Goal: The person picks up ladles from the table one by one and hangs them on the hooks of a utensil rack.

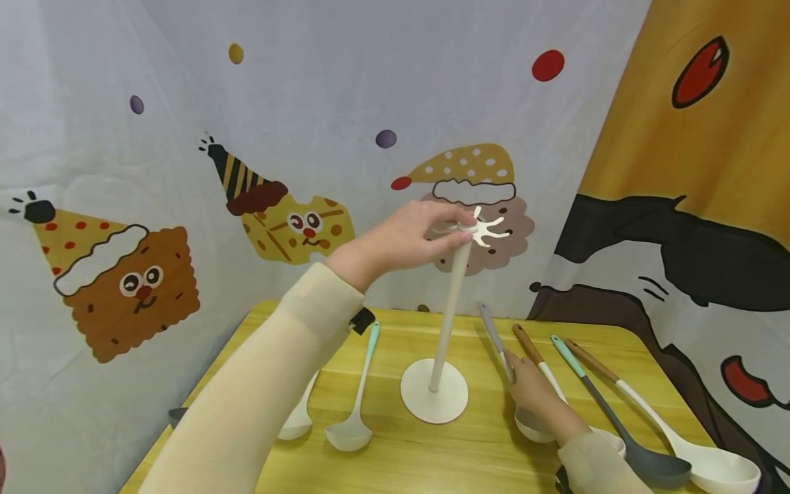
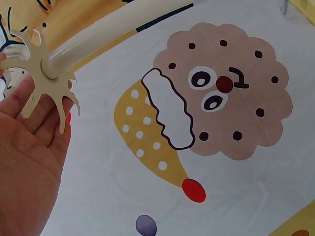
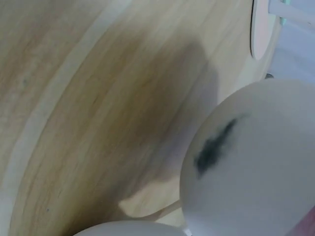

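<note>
A cream utensil stand (image 1: pixel 446 322) rises from a round base (image 1: pixel 434 398) in the middle of the wooden table (image 1: pixel 469 460). My left hand (image 1: pixel 459 223) reaches to its hooked top (image 1: pixel 484 232) and holds that star-shaped piece between thumb and fingers. In the left wrist view the hooked top (image 2: pixel 47 73) lies against my fingers (image 2: pixel 47 123). My right hand (image 1: pixel 515 374) rests low on the table, to the right of the base, and grips a grey-handled ladle (image 1: pixel 494 336). Its white bowl (image 3: pixel 256 162), marked with a dark smudge, fills the right wrist view.
A mint-handled white ladle (image 1: pixel 354 412) and a second white spoon (image 1: pixel 296 425) lie left of the base, partly under my left arm. Right of my right hand lie a brown-handled spoon (image 1: pixel 531 350), a dark grey ladle (image 1: pixel 617 425) and a white ladle (image 1: pixel 710 466). Printed cloth hangs behind.
</note>
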